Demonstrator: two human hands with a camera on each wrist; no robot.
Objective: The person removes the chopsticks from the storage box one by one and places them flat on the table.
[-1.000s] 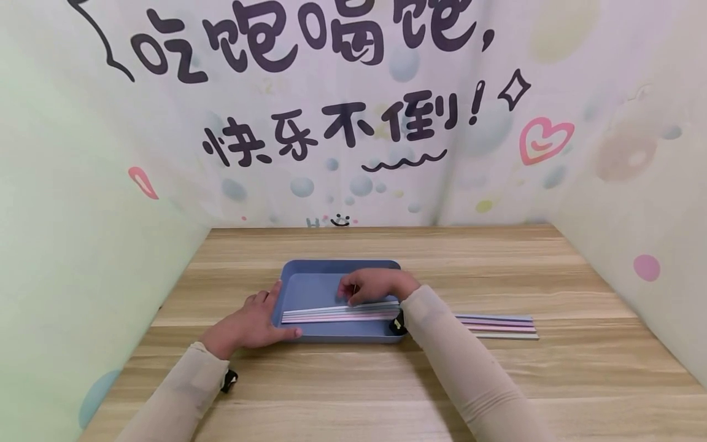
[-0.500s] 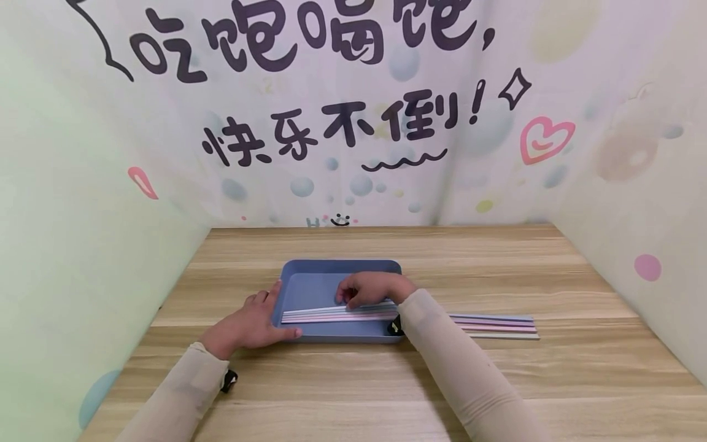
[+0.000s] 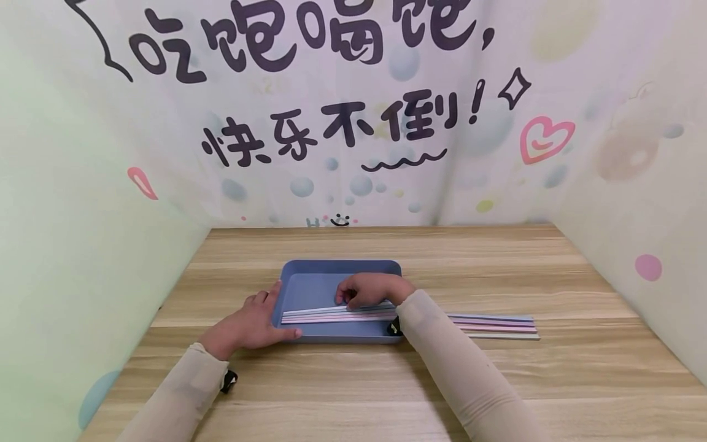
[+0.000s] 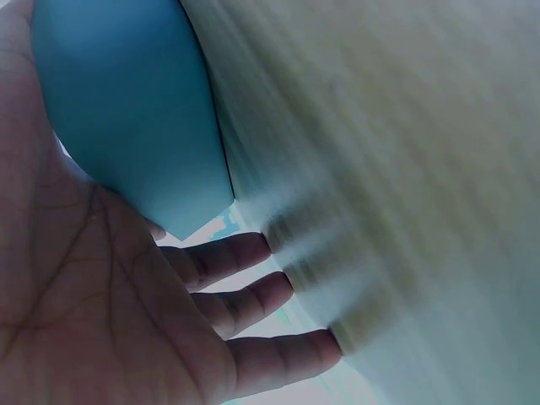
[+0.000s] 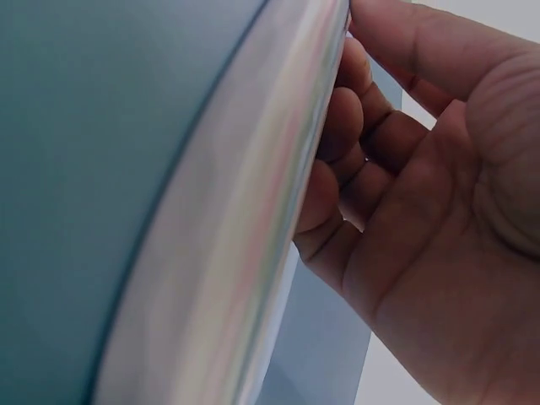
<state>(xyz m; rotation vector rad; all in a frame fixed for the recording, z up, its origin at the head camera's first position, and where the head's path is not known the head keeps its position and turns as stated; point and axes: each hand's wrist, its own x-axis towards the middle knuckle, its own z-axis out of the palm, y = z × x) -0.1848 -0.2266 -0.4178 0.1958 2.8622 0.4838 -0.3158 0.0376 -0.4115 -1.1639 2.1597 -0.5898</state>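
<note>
A shallow blue tray rests on the wooden table with several thin pastel sticks lying lengthwise in it. My left hand spans the tray's left end, its index finger along the side and thumb at the near corner; the left wrist view has the other fingers straight against the table. Over the tray, my right hand pinches at the far edge of the sticks with thumb and curled fingers. The right wrist view shows its fingertips right at the edge of the sticks.
More pastel sticks, blue, purple, pink and pale green, lie on the table right of the tray, their left part hidden behind the right sleeve. A printed cloth wall stands behind the table, with pale walls at both sides.
My right hand has shifted slightly left and toward me over the sticks, mostly in the first half second. The left hand and tray have stayed put.
</note>
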